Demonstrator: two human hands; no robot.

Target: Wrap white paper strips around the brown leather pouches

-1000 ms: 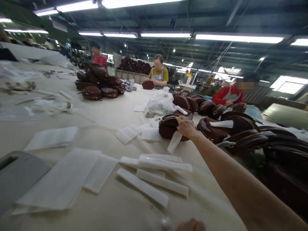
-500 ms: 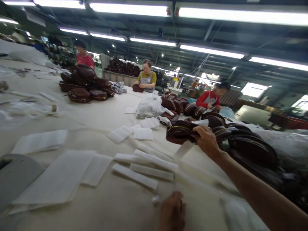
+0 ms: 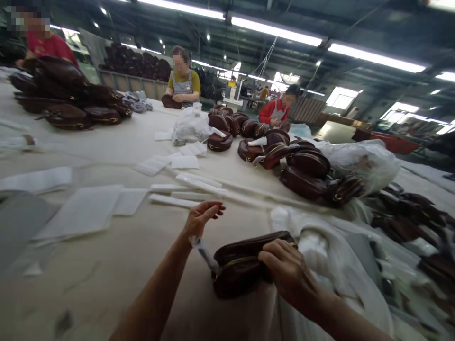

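Note:
A dark brown leather bag [image 3: 238, 279] with a gold zipper is at the front of the pale table [image 3: 117, 265]. My right hand [image 3: 286, 267] grips its upper right side, fingers wrapped over the edge. Above and left of the bag is my left hand [image 3: 204, 215], raised, its fingers bent and drawn together; whatever they hold, if anything, is too small to make out. A grey-white strip [image 3: 204, 253] runs between my left wrist and the left end of the bag. Folded white strips [image 3: 177, 201] lie just behind my left hand.
Brown bags are heaped at the left [image 3: 64, 90] and right [image 3: 305, 170]. White sheets [image 3: 85, 213] lie at left. Clear plastic [image 3: 362, 161] and white wrapping [image 3: 320, 241] are at right. Three people work across the table, one in a checked apron [image 3: 183, 85].
The view has swung right. My right hand has brought the brown bag from the pile to the front of the table. My left hand has risen beside the bag.

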